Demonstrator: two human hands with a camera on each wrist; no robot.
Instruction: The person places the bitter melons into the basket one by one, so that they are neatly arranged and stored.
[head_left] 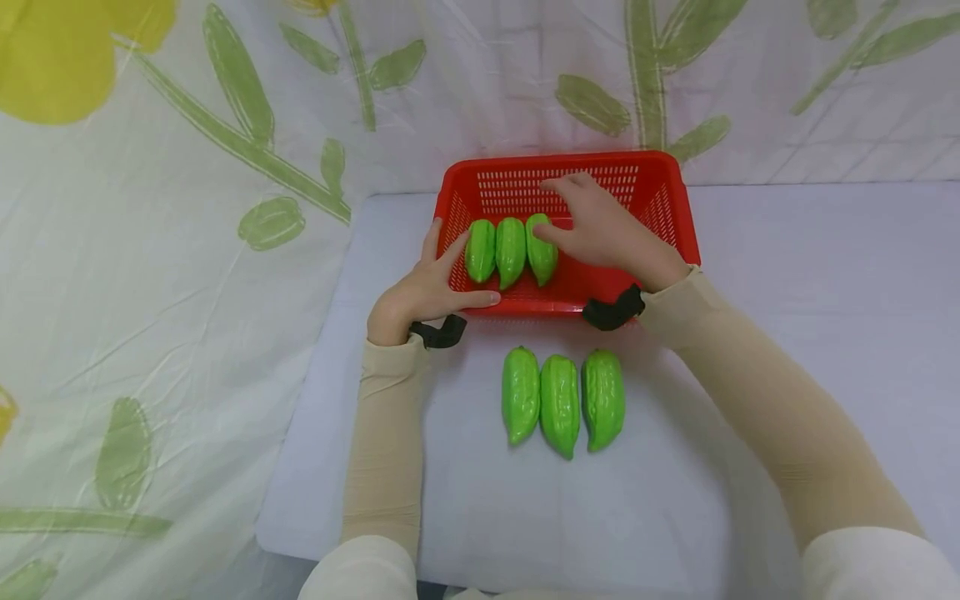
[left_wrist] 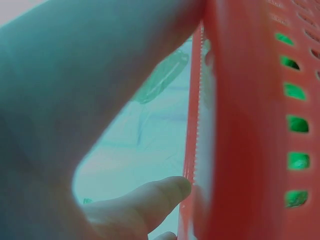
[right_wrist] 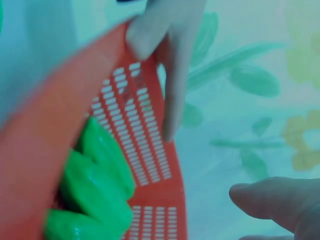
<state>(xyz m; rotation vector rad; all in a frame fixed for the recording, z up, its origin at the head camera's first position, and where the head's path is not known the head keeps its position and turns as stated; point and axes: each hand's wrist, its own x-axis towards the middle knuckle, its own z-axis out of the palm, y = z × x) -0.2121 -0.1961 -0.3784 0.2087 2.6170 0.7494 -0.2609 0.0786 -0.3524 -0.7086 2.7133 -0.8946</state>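
My left hand (head_left: 420, 292) rests on the near left corner of a red plastic basket (head_left: 684, 225), fingers spread straight along the left rim and thumb along the front one. Inside, at the left, three glossy green bitter melons (head_left: 512, 252) lie side by side. Over the basket hovers my right hand (head_left: 600, 223), fingers spread and holding nothing; its thumb overlaps the rightmost of these melons in the head view. In the right wrist view the thumb (right_wrist: 267, 200) stands apart from the basket wall. Three more bitter melons (head_left: 559, 404) lie in a row in front of the basket.
The basket stands on a white table (head_left: 817, 275), close to its back edge. A hanging cloth (head_left: 495, 92) printed with green leaves and yellow flowers covers the back and left. Black wrist straps (head_left: 615, 308) sit below both hands.
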